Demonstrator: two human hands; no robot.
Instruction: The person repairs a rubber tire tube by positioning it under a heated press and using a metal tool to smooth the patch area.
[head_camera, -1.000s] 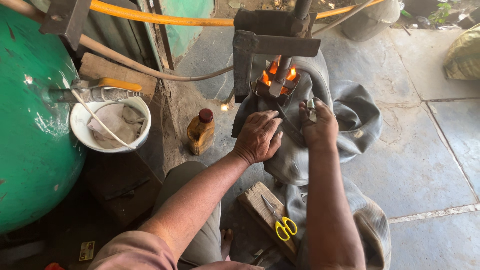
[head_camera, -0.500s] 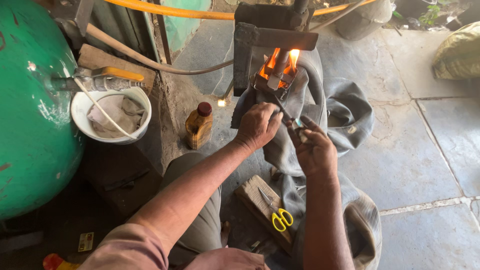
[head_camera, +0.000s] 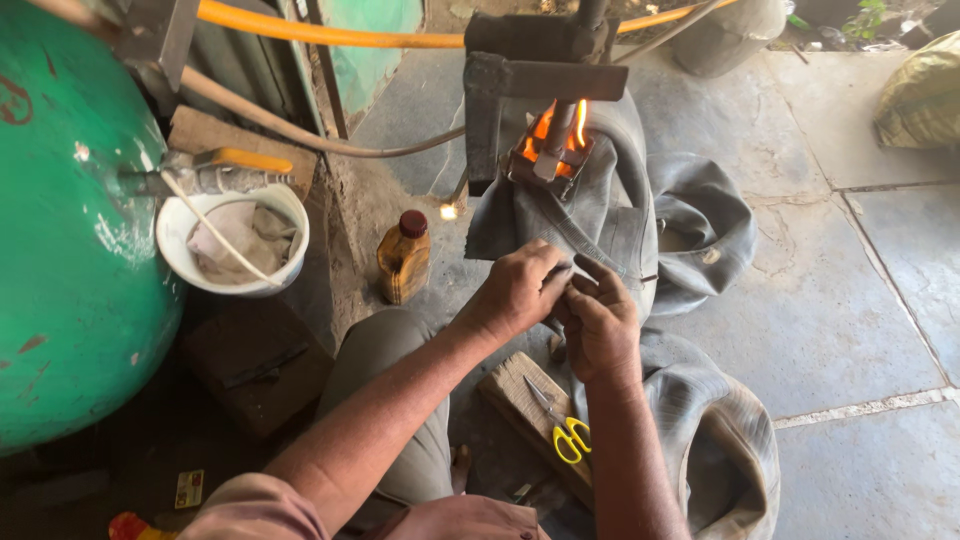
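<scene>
Centre frame: left hand & right hand both pinch a fold of grey inner tube below the flaming clamp press. Best kept taut, fingers away from flame. Scissors lie lower centre.

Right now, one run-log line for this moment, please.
left hand: on inner tube | right hand: pinching tube beside it | flame: burning at press | scissors: on wood block

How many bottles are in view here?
1. A small amber bottle with a dark red cap stands on the ground, right of the white bowl and left of the left hand. Others may be hidden behind the green tank.
</scene>
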